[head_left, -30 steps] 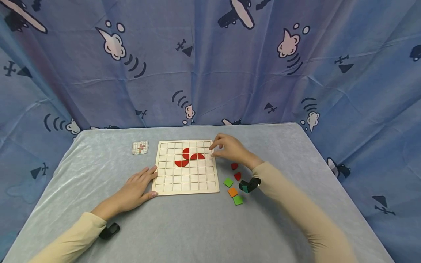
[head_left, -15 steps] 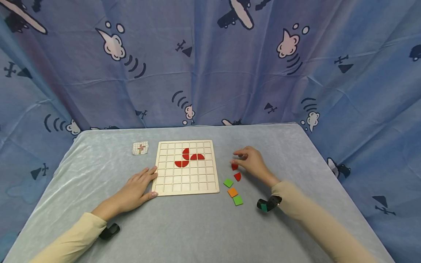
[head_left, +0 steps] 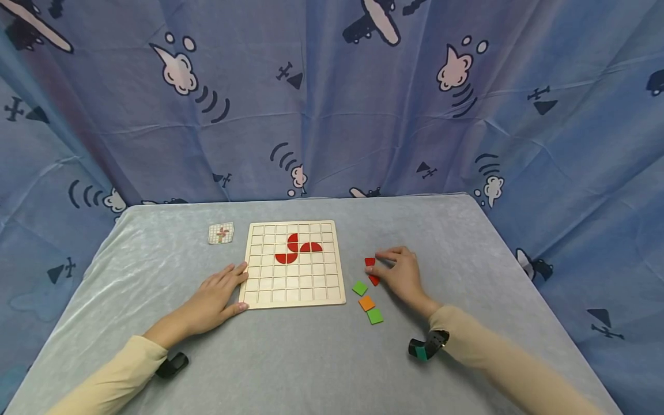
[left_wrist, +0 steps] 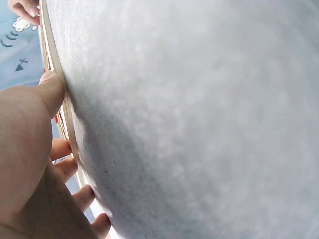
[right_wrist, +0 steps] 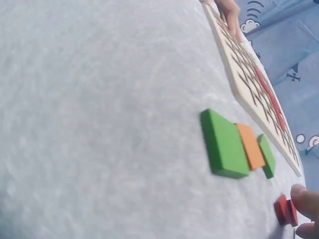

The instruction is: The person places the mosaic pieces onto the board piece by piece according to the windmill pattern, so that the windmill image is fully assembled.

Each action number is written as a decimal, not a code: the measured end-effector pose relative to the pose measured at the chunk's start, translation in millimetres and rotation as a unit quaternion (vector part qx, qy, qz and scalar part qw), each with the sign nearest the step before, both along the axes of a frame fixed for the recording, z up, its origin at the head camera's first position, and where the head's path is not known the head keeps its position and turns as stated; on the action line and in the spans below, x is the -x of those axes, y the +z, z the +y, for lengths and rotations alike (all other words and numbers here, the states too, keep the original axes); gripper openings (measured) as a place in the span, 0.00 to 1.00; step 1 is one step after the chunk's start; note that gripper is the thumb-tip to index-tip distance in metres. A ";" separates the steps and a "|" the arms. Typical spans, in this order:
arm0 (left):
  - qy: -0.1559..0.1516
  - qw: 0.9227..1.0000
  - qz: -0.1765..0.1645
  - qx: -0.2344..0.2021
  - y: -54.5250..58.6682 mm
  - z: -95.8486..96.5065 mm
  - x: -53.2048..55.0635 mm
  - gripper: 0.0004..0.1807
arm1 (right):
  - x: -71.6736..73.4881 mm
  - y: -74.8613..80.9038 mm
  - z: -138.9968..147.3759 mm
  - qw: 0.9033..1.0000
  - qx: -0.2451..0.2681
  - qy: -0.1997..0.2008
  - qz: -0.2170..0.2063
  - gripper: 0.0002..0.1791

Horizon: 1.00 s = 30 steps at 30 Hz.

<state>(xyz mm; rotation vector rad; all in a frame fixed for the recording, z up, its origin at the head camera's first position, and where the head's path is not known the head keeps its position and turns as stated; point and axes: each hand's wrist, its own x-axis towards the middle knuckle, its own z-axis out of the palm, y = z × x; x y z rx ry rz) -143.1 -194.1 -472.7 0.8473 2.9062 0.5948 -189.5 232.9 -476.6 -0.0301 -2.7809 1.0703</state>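
The right hand (head_left: 403,279) came in from the right with its forearm slanting up across the table (head_left: 280,357), wrist low, the hand just above the cloth. Its thumb and index finger reached left towards the two loose red tiles, the upper red tile (head_left: 370,261) and the lower red tile (head_left: 374,280), which lay to the right of the wooden grid board (head_left: 306,282). The left hand (head_left: 212,300) lay flatter, angled in from the lower left, at the board's left edge.

The right thumb and index finger stood a narrow gap apart, one tip on either side of the upper red tile; whether they pinched it I could not tell (the right wrist view caught only the tips, beside the red tiles). The thumb also partly covered the lower red tile. The left fingers were extended and a little spread, touching the rim of the board, thumb nearest the camera wearer.

A second earlier the right hand was over at the board's right edge; half a second earlier it was above the upper red tile — now it had come lower, closer to the wearer. The left hand kept its place, and so did the red quarter-circles (head_left: 293,242) on the board, set in three pairs. Near the right hand, the upper green square (head_left: 360,289), the orange square (head_left: 366,303) and the lower green square (head_left: 375,316) lay as before — a short staggered row below the red tiles.
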 end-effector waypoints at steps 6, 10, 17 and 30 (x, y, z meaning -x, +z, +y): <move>0.003 1.000 -0.009 0.006 -2.5 -0.8 1.6 0.37 | -2.2 -2.6 -6.6 1.000 -0.017 -0.017 0.001 0.25; 0.002 1.000 -0.007 0.006 -3.2 -1.1 2.0 0.37 | -0.6 -2.3 -7.9 1.000 -0.018 -0.014 -0.004 0.23; 0.002 1.000 -0.002 0.002 -3.2 -1.3 1.6 0.37 | 4.9 -2.7 -6.3 0.999 -0.024 0.038 0.003 0.21; 0.003 1.000 -0.009 0.005 -3.5 -0.7 2.3 0.36 | 17.8 -0.8 -5.0 0.993 -0.047 0.104 -0.030 0.19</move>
